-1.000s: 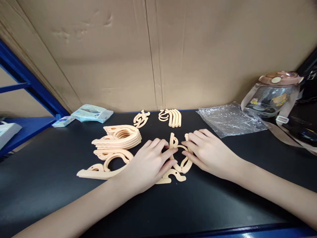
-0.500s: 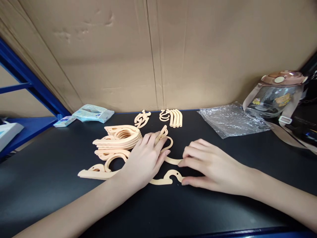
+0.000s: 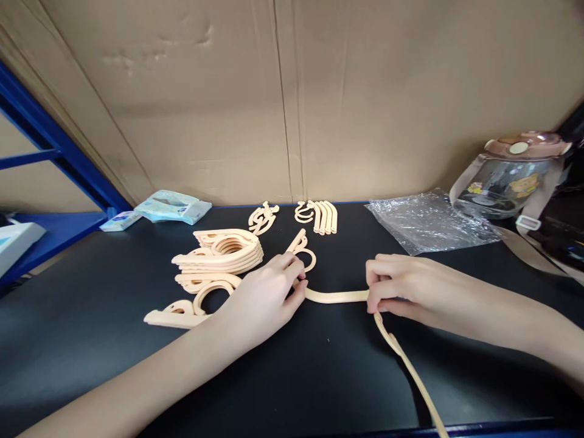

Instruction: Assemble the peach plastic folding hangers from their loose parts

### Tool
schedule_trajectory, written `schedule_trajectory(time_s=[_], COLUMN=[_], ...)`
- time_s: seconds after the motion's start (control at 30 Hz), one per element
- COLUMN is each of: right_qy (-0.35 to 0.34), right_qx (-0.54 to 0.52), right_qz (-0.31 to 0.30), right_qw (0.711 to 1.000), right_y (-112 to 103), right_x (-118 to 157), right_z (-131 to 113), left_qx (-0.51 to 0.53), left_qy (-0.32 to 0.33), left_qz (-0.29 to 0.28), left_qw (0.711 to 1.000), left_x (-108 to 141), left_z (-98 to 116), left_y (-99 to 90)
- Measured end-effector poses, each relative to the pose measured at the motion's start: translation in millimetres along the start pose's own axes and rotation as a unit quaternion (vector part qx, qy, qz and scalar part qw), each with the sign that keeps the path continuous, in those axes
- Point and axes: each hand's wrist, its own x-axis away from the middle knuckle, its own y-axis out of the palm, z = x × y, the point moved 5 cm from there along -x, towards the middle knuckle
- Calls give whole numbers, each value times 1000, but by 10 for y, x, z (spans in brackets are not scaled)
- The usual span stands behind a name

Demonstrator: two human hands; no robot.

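Observation:
My left hand (image 3: 274, 289) is closed on a cream plastic folding hanger, its fingers over the middle joint. That hanger's round hook (image 3: 309, 260) shows beyond the fingertips, and one curved arm (image 3: 335, 297) stretches right along the black table. My right hand (image 3: 395, 286) pinches a second thin cream hanger piece (image 3: 408, 362), which slants down to the lower right edge of the view. The right fingers also meet the far end of the curved arm. Left of my left hand lies a stack of folded cream hangers (image 3: 228, 258), with a nearer one (image 3: 171, 319) partly under my forearm.
At the back are loose cream hooks (image 3: 263, 218) and a row of curved arms (image 3: 325, 218). A tissue pack (image 3: 173, 208) lies back left. Clear plastic wrap (image 3: 431, 222) and a strapped water bottle (image 3: 511, 182) stand back right, before a cardboard wall (image 3: 205, 109).
My right hand has moved right and closed. The hanger piece lying in front of my left hand has swung out to the lower right in my right hand's pinch. My left hand stays nearly in place.

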Motion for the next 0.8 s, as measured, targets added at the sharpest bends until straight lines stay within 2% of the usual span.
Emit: schedule_trajectory(time_s=[0.13,0.3,0.43,0.5,0.63,0.73,0.8], right_qy=[14,32,15,19,55,79,92], right_qx=[37,127,190,171,56,-24,-66], right_qz=[24,102,116,96,20,-16,-23], right_qw=[999,986,975,980,997,996,993], right_y=[-51,-87,28,64,29,-61,-114], right_x=[5,17,46,77,148,162,150], right_z=[32,-170,-300,-233,86,261,287], left_qx=[-55,-57,10,35,94,147,167], left_qy=[-3,47,105,112,121,121,113], left_qz=[10,69,30,2,0,-5,-4], left_qw=[998,995,994,993,988,982,979], left_x=[-11,16,28,3,-74,-105,-106], left_z=[-2,108,335,426,493,472,458], left_y=[-18,-75,4,88,211,226,195])
